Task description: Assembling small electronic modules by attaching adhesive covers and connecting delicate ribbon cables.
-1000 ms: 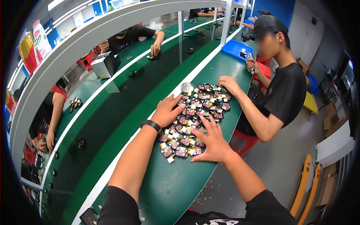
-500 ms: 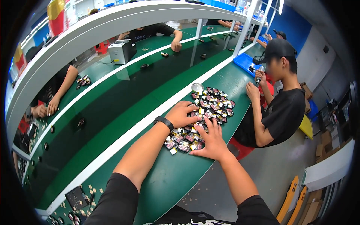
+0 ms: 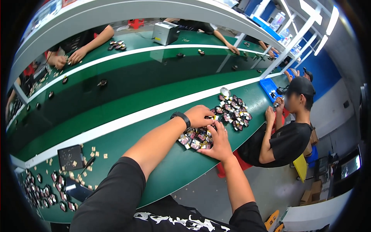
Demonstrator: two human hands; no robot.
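Both hands are on the parts: left hand and right hand, fingers spread flat, cup a small heap on the green bench. Gathering looks partway; a bigger pile lies just beyond.

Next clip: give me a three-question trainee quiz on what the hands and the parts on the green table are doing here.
1. True or false: both hands rest on the pile of small dark parts.
2. Which wrist wears the black wristband? A) left B) right C) neither
3. Fill in: the blue tray sits on the green table in front of the ____ person in a cap.

Key:
1. True: left hand and right hand both press on the pile.
2. A
3. seated
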